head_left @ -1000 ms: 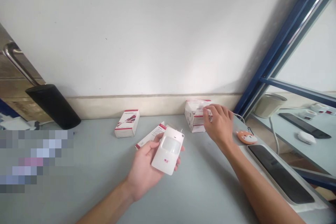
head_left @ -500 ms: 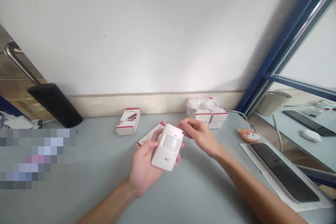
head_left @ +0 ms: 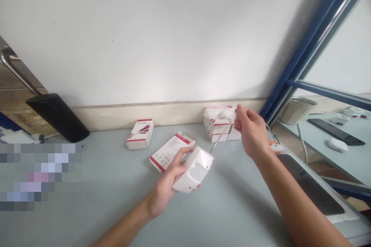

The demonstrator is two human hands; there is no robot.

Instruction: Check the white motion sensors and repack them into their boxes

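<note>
My left hand (head_left: 166, 185) is wrapped round a white motion detector (head_left: 194, 173), a plastic case with a curved lens window, tilted to the right above the table. From its top corner a thin metal telescopic antenna (head_left: 218, 144) runs up to the right. At the antenna's far end my right hand (head_left: 251, 129) is closed, its fingers pinched on the tip, which they hide. Behind the left hand an opened white and red carton (head_left: 165, 152) lies flat on the grey table (head_left: 110, 185).
A small white and red box (head_left: 140, 134) stands near the wall. More such boxes (head_left: 217, 128), topped with clear plastic, stand behind my right hand. At the right are an orange animal-shaped item (head_left: 276, 146) and a long dark-topped device (head_left: 313, 185). A black cylinder (head_left: 59, 117) leans at the left.
My right hand has moved up and right, away from the detector, drawing the antenna out long. The detector has shifted slightly right and down and turned, uncovering more of the flat carton.
</note>
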